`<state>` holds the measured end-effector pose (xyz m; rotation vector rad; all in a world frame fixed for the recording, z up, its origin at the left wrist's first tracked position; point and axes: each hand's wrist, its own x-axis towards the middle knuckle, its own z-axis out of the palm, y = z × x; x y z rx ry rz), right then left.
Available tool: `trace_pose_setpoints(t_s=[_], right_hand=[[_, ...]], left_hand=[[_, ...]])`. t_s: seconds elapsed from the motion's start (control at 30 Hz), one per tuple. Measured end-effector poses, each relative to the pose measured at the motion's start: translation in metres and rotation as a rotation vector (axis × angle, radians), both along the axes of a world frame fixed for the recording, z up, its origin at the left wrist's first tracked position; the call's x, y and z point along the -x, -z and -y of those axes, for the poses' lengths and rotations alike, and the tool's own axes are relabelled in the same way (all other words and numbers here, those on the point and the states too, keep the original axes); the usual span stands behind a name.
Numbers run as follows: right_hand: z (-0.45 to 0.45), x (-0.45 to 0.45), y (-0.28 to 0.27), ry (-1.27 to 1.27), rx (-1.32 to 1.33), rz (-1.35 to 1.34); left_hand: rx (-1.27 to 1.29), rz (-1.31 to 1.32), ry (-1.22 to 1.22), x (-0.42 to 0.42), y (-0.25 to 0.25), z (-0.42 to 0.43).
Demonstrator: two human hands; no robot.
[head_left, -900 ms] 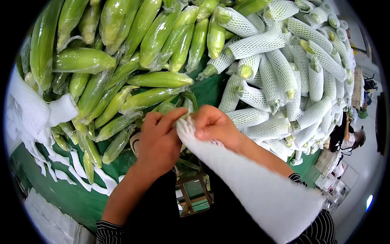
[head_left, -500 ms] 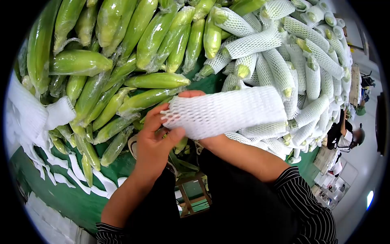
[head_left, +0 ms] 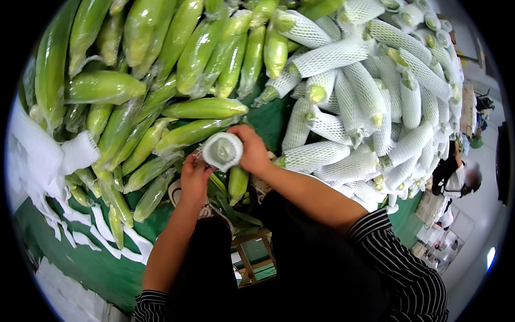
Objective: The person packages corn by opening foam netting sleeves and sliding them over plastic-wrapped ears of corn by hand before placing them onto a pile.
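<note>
A white foam net sleeve (head_left: 236,157) is held up between my hands, its round open end facing me. My left hand (head_left: 194,174) pinches the sleeve's left edge with thumb and fingers. On the other side, my right hand (head_left: 251,151) curls around the sleeve. Something pale shows inside the opening, but I cannot make out what it is. Just below the sleeve lies a green ear of corn (head_left: 237,185). Close to my left hand, film-wrapped ears of corn (head_left: 193,134) lie in a heap.
Several sleeved ears of corn (head_left: 348,80) are piled at the right. Flat foam sleeves (head_left: 37,153) lie at the left, above white scraps (head_left: 102,225) on the green floor (head_left: 75,271). A wooden stool (head_left: 252,258) shows between my legs. Another person (head_left: 456,180) is far right.
The sleeve has turned from lying lengthwise to facing me end-on. My right hand has come out from behind it to its right side. My left hand has shifted slightly left.
</note>
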<state>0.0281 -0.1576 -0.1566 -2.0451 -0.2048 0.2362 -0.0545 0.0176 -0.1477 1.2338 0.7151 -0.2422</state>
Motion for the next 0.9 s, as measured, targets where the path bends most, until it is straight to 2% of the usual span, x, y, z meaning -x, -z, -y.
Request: trace_pose_setpoints(t_s=[0.03, 0.07, 0.1, 0.13, 0.2, 0.3, 0.33, 0.37, 0.4, 0.43, 0.47, 0.5, 0.53, 0.6, 0.67, 0.7, 0.73, 0.8, 0.83, 0.9], right_hand=[[0.006, -0.004, 0.001, -0.152, 0.047, 0.056], [-0.001, -0.008, -0.001, -0.242, 0.279, 0.003], [-0.007, -0.012, 0.001, -0.347, 0.485, -0.151], [-0.013, -0.019, -0.007, -0.373, 0.562, -0.238], [-0.003, -0.014, -0.003, -0.261, 0.257, -0.184], [0.013, 0.002, -0.039, 0.070, -0.078, -0.260], [0.031, -0.004, -0.068, 0.158, -0.040, -0.545], [0.049, -0.007, -0.081, 0.263, -0.231, -0.636], [0.075, -0.012, -0.091, 0.407, -0.576, -0.652], [0.100, -0.020, -0.098, 0.508, -0.924, -0.633], [0.116, -0.037, -0.107, 0.609, -1.105, -0.571], [0.113, -0.055, -0.114, 0.777, -1.106, -0.508], [0.112, -0.067, -0.116, 0.946, -1.100, -0.431], [0.130, -0.053, -0.077, 0.881, -0.902, -0.589], [0.082, -0.031, -0.096, 0.566, -0.585, -0.671], [0.066, -0.018, -0.093, 0.394, -0.465, -0.635], [0.050, -0.011, -0.089, 0.216, -0.357, -0.579], [0.028, -0.001, -0.074, 0.070, -0.504, -0.697], [0.023, 0.002, -0.072, 0.006, -0.478, -0.767], [0.015, 0.007, -0.077, -0.160, -0.325, -0.742]], left_hand=[[-0.445, 0.047, 0.258, 0.006, 0.025, -0.011], [-0.888, 0.111, 0.507, 0.004, 0.040, -0.012], [-0.900, 0.089, 0.516, -0.005, 0.033, -0.005], [-0.912, 0.061, 0.521, -0.013, 0.016, 0.002], [-0.982, 0.171, 0.539, -0.023, -0.011, 0.014], [-0.987, 0.458, 0.651, -0.050, -0.075, 0.017], [-0.946, 0.588, 0.687, -0.071, -0.106, 0.024], [-0.828, 0.752, 0.671, -0.088, -0.135, 0.033], [-0.714, 0.908, 0.644, -0.103, -0.154, 0.041], [-0.565, 0.943, 0.606, -0.110, -0.161, 0.048], [-0.412, 0.990, 0.567, -0.113, -0.165, 0.048], [-0.442, 0.832, 0.491, -0.106, -0.150, 0.044], [-0.596, 0.638, 0.479, -0.094, -0.128, 0.033], [-0.889, 0.333, 0.407, -0.057, -0.068, -0.008], [-1.141, 0.094, 0.362, -0.006, -0.041, -0.057], [-1.261, -0.028, 0.360, 0.019, -0.042, -0.076], [-1.361, -0.039, 0.402, 0.046, -0.034, -0.087], [-1.554, -0.037, 0.491, 0.080, -0.019, -0.099], [-1.529, -0.034, 0.610, 0.089, -0.021, -0.104], [-1.412, -0.228, 0.823, 0.056, -0.041, -0.101]])
